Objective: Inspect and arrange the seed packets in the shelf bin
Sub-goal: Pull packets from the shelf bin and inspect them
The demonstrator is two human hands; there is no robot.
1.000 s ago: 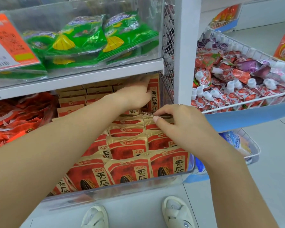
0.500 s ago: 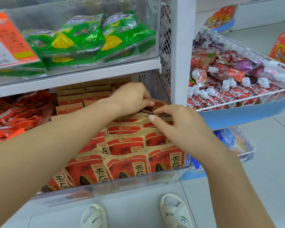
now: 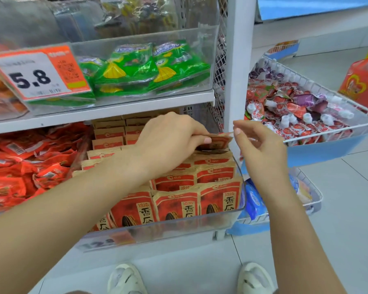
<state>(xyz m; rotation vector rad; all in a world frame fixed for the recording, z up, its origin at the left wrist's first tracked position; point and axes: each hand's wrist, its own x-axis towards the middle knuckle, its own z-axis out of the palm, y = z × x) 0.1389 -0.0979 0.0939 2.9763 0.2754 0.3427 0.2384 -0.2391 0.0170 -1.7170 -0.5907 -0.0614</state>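
Two hands are up at the back of the clear shelf bin (image 3: 179,227), and only one has anything in it. The left hand (image 3: 170,141) has its fingers curled over one red seed packet (image 3: 218,140), holding it tilted almost flat just above the upright rows of seed packets (image 3: 185,200) that fill the bin. The right hand (image 3: 261,151) hangs just beside the packet's right edge with loosely bent fingers; the thumb tip looks like it might be brushing the corner, but the blur there means I can't say for sure, and it isn't gripping anything.

My read: this is the arranging step, with one packet lifted clear and waiting for a slot. Next it needs turning upright to face front like the others, then sliding into the back right row, probably with the free hand parting the neighbours. The green bags (image 3: 140,68) on the shelf above aren't involved.
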